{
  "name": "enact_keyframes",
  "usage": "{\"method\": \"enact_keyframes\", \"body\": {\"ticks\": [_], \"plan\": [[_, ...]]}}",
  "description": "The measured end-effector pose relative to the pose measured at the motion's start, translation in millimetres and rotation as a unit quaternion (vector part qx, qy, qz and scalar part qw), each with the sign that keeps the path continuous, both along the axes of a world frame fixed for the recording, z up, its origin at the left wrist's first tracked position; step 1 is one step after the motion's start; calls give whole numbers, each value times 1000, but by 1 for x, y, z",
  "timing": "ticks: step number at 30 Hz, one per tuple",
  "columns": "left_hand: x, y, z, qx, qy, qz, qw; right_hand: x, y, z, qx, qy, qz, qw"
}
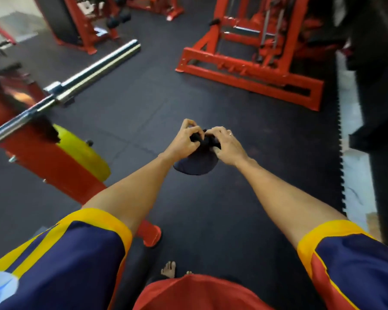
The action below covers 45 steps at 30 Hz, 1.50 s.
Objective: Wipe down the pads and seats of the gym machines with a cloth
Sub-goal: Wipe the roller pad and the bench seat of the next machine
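Pinching a dark cloth [197, 165], left hand [184, 139] and right hand [227, 146] hang above open floor mats [143, 113].

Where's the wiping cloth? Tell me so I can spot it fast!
Find the black floor between the red machines. Over its middle, the left hand and right hand pinch the cloth together. It is the only soft, dark, drooping thing, held in the air.

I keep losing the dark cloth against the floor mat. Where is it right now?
Head view, centre: the cloth is bunched between the left hand and right hand, both gripping its top, over the black floor mat, right of the barbell.
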State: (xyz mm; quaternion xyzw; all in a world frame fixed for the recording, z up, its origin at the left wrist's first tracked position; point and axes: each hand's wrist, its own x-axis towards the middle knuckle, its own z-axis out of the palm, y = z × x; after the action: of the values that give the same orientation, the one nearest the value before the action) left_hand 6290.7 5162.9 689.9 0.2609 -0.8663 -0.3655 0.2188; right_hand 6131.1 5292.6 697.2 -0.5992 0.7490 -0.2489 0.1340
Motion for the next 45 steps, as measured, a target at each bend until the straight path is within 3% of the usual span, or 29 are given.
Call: {"method": "enact_keyframes", "body": {"ticks": [7,13,21,25,34,45], "plan": [[-103,-21,44,-39,58,-113,991,-78,28,42,57,26,-171,983],[-173,-31,76,-34,87,-188,978,-129,52,80,89,48,-248,964],[-265,-16,122,-45,82,-255,962,-194,86,129,48,69,-335,938],[-324,-4,140,-66,32,-277,958,-247,109,144,27,77,-353,932],[-478,42,171,-113,42,-283,952,-387,151,173,20,78,-379,922],[-656,81,189,-99,86,-257,958,-574,177,193,-21,66,-409,910]]}}
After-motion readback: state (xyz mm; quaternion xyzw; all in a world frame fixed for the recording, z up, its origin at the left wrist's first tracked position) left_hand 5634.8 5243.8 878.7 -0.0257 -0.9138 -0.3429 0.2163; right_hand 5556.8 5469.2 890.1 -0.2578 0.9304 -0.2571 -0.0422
